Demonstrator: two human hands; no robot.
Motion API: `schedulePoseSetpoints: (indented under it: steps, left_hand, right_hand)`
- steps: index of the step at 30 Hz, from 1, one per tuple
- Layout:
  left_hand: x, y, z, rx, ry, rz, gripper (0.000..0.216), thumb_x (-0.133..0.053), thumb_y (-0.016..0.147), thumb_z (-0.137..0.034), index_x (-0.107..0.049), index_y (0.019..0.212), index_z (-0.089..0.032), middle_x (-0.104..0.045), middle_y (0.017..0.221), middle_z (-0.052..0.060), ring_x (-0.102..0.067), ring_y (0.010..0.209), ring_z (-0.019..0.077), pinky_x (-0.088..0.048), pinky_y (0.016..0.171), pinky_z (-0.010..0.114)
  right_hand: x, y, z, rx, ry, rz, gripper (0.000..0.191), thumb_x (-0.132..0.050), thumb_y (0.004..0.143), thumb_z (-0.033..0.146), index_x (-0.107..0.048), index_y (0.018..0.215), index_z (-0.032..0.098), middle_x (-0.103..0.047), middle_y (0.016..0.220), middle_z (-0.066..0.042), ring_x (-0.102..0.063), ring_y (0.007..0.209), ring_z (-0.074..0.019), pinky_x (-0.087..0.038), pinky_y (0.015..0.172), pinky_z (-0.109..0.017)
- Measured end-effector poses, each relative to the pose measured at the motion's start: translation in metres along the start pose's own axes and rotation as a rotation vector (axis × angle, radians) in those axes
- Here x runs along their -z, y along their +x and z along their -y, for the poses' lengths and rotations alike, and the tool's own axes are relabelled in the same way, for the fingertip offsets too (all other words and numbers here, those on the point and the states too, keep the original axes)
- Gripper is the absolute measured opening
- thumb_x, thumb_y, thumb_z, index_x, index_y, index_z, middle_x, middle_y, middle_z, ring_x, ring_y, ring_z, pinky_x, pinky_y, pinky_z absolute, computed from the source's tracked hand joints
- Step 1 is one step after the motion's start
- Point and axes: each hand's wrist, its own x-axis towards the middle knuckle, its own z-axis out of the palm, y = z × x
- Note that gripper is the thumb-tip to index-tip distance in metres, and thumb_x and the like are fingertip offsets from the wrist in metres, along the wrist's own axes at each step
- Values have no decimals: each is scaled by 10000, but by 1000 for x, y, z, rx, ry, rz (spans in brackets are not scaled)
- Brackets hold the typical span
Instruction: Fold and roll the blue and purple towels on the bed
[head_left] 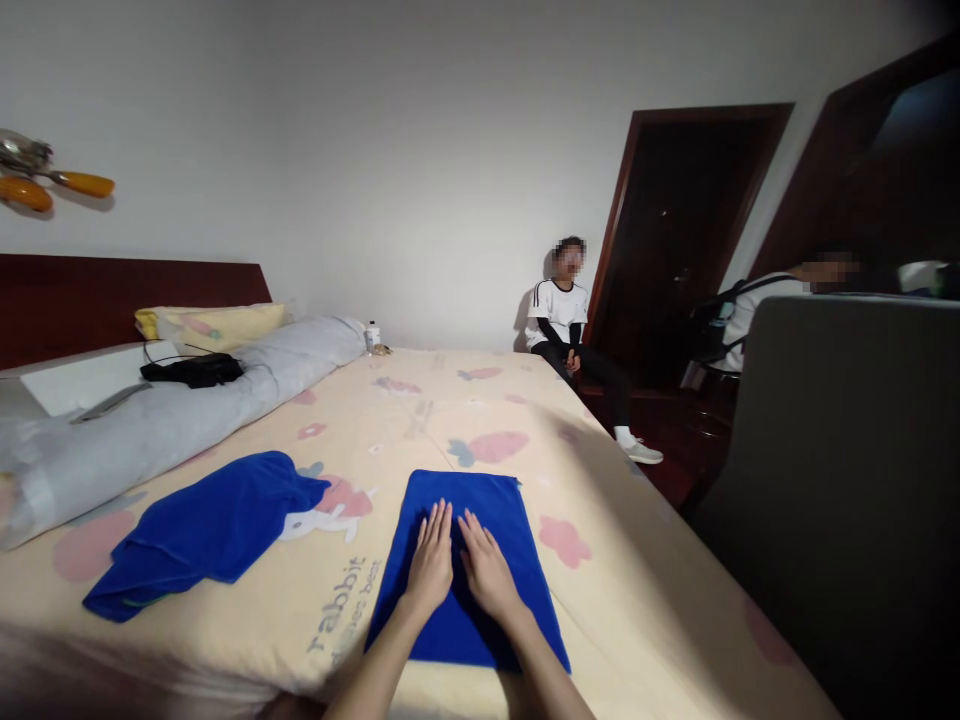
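A blue cloth (495, 630), which looks like a towel, lies spread flat in a rectangle on the bed in front of me. My left hand (431, 550) rests palm down on it, left of the middle, fingers stretched forward. Beside it, a small gap apart, my right hand (484, 560) also lies flat on the cloth with its fingers out. Neither hand grips anything. To the left is a second blue cloth (217, 520), crumpled in a loose heap. Parts of the flat cloth are hidden under my hands and forearms.
The bed (420, 400) has a cream sheet with a rabbit print. A long grey roll (300, 360), a black item (191, 370) and a pillow (225, 328) lie at the left. A seated person (559, 310) is at the far right corner. A dark panel (840, 450) stands at the right.
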Motion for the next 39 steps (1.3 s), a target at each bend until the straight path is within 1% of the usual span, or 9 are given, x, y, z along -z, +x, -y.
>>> schedulePoseSetpoints:
  steps: [4,8,13,18,23,27,31,35,39]
  left_hand:
    - [-5,13,7,98,51,122,536,-304,969,-299,-330,1485,-157,-291,1560,118,-246,1448,262,-244,1168,513]
    - [-11,-36,50,46,104,92,533,-283,982,-443,-286,1495,-299,-283,1569,26,-270,1443,235,-262,1162,507]
    - [-7,-80,70,94,229,-86,609,-350,913,-207,-253,1500,-334,-282,1572,9,-204,1463,273,-184,1164,565]
    - [7,-4,18,-15,124,-104,851,-374,777,-81,-16,1539,-207,-111,1616,24,-69,1487,207,-182,1188,445]
    - [-9,77,15,98,104,108,622,-277,912,-191,-193,1529,-199,-230,1590,78,-188,1469,218,-229,1164,478]
    - [-15,80,58,210,150,157,583,-245,961,-435,-272,1506,-231,-243,1583,85,-221,1459,257,-223,1149,545]
    - [-9,73,81,281,211,155,574,-220,970,-451,-261,1506,-249,-206,1594,67,-207,1464,244,-219,1151,537]
    - [-1,81,63,292,280,121,548,-313,949,-341,-344,1480,-209,-288,1563,137,-253,1444,316,-149,1130,637]
    - [-6,69,22,150,263,89,570,-312,936,-248,-282,1502,-186,-219,1585,95,-201,1466,247,-168,1169,534]
  right_hand:
    - [-12,9,-13,-84,-50,25,579,-342,954,478,-338,1468,212,-278,1552,-102,-241,1448,-245,-246,1175,-488]
    - [-11,-27,-58,-121,-88,-13,622,-287,937,599,-336,1463,272,-289,1554,-51,-251,1445,-232,-235,1184,-485]
    - [-1,-47,-79,-144,-102,-12,606,-364,929,540,-383,1449,228,-310,1543,-75,-274,1438,-254,-247,1182,-486]
    - [1,13,-31,9,-72,112,631,-460,840,236,-363,1463,211,-292,1560,-56,-236,1456,-221,-200,1198,-428]
    - [-5,71,-29,-61,-63,78,591,-357,910,282,-305,1484,153,-272,1568,-98,-215,1462,-197,-205,1186,-394]
    - [0,75,-79,-238,-85,47,645,-282,939,502,-328,1473,143,-286,1558,-111,-213,1461,-227,-175,1188,-468]
    - [3,67,-114,-406,-117,-5,678,-226,945,512,-301,1478,100,-262,1563,-127,-206,1461,-260,-167,1183,-513]
    - [6,65,-110,-440,-162,-69,679,-246,952,469,-298,1466,29,-240,1561,-180,-175,1467,-290,-106,1190,-523]
    - [6,50,-76,-356,-180,-96,611,-279,952,379,-323,1461,44,-226,1564,-164,-166,1470,-273,-108,1198,-493]
